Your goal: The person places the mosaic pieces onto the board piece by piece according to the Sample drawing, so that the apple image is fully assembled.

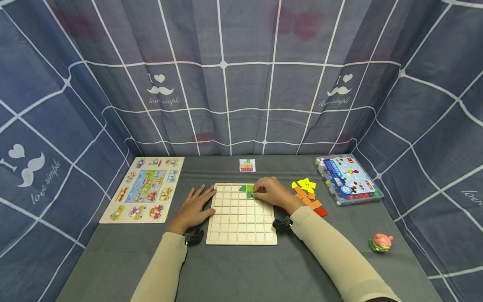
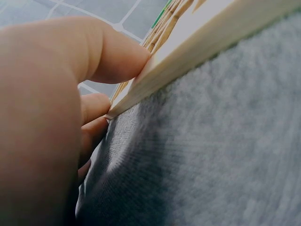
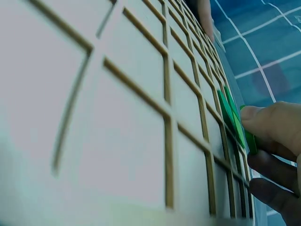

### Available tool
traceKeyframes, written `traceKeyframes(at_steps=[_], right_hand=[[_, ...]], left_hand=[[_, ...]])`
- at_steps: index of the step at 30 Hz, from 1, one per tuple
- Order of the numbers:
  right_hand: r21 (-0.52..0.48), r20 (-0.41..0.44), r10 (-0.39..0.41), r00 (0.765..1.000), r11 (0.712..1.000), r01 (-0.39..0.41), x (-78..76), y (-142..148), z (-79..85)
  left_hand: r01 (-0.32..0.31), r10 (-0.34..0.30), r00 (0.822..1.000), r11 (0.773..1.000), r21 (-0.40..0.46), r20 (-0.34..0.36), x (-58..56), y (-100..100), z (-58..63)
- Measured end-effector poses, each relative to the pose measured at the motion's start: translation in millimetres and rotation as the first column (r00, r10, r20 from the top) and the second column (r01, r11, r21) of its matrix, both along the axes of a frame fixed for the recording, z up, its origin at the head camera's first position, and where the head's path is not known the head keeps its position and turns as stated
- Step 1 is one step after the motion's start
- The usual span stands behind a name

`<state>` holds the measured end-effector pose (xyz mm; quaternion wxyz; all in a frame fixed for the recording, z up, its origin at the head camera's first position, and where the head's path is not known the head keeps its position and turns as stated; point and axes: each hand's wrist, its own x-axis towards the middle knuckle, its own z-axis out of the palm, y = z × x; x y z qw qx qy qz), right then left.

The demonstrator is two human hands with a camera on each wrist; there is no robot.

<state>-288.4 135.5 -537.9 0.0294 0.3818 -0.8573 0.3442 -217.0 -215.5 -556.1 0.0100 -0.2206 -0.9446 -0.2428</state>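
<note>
A square wooden grid board point(image 1: 242, 226) lies flat on the grey cloth. My left hand point(image 1: 194, 209) is at its left side, fingers spread and thumb touching the board's edge point(image 2: 178, 70). Over the top right of the grid, my right hand point(image 1: 272, 192) pinches a small green tile point(image 3: 252, 141) between thumb and fingers. Several other green tiles point(image 1: 243, 188) sit in the grid's upper rows beside those fingertips. The right wrist view shows the held tile close to the placed green tiles point(image 3: 230, 115), some of it behind the thumb.
Yellow tiles point(image 1: 304, 183), orange tiles point(image 1: 307, 197) and red tiles point(image 1: 321, 212) lie right of the board. Behind it is a small pattern card point(image 1: 247, 165). A picture puzzle board point(image 1: 113, 205) lies left; a plastic case point(image 1: 349, 176) and a pig toy point(image 1: 382, 242) are right.
</note>
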Motion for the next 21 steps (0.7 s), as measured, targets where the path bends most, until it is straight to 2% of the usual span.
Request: traceKeyframes(at_steps=[3,11,21], right_hand=[[0.008,-0.022,0.012,1.0,1.0,-0.012,1.9,-9.1,-1.0],[0.09,-0.003,0.025,1.0,0.996,-0.025,11.7,-34.7,1.3],[0.157,-0.084,0.019,0.996,0.988,-0.006,12.8,-47.5,-5.7]], left_hand=[[-0.001,0.001,1.0,1.0,0.002,-0.004,0.1,0.3,-0.2],[-0.005,0.005,1.0,1.0,0.006,0.005,0.6,-0.5,0.6],[0.001,-0.001,1.0,1.0,0.003,0.012,-2.2,-1.1,-3.1]])
